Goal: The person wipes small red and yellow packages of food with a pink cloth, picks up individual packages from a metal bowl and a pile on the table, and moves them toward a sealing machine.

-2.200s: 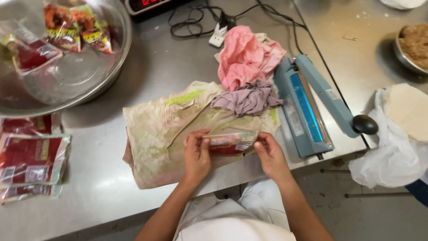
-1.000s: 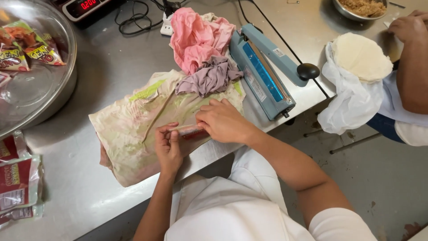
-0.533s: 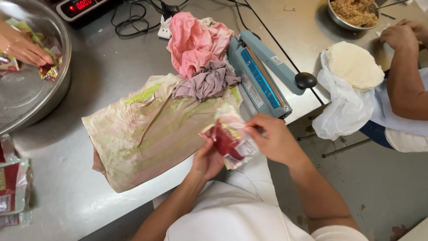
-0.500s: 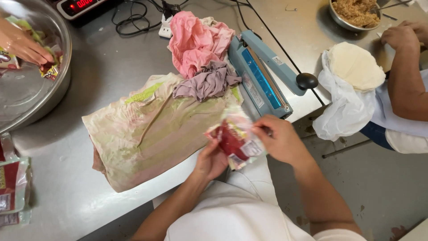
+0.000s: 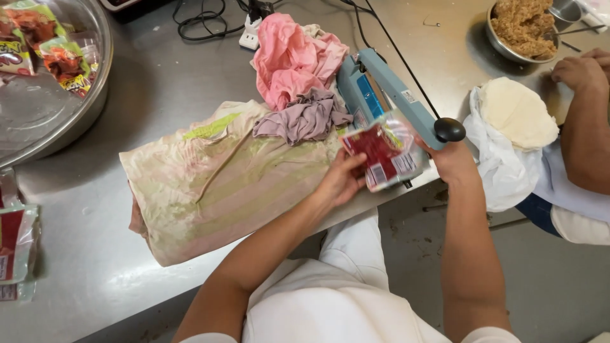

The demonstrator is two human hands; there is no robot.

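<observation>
Red/clear pouch [image 5: 383, 150], blue sealer [image 5: 375, 95], pink rag [image 5: 292, 57], striped green-pink cloth [image 5: 222, 178].

Bare steel table [image 5: 159, 82] lies open between the big metal bowl [image 5: 95, 95] and the pale striped cloth [image 5: 222, 184], wide enough for a hand. Rightward, the pink rag [image 5: 292, 54] and grey rag [image 5: 305, 117] crowd against the blue heat sealer [image 5: 375, 95], whose raised lever knob [image 5: 449, 129] blocks the table's edge. Cables [image 5: 203, 19] clutter the far side
</observation>
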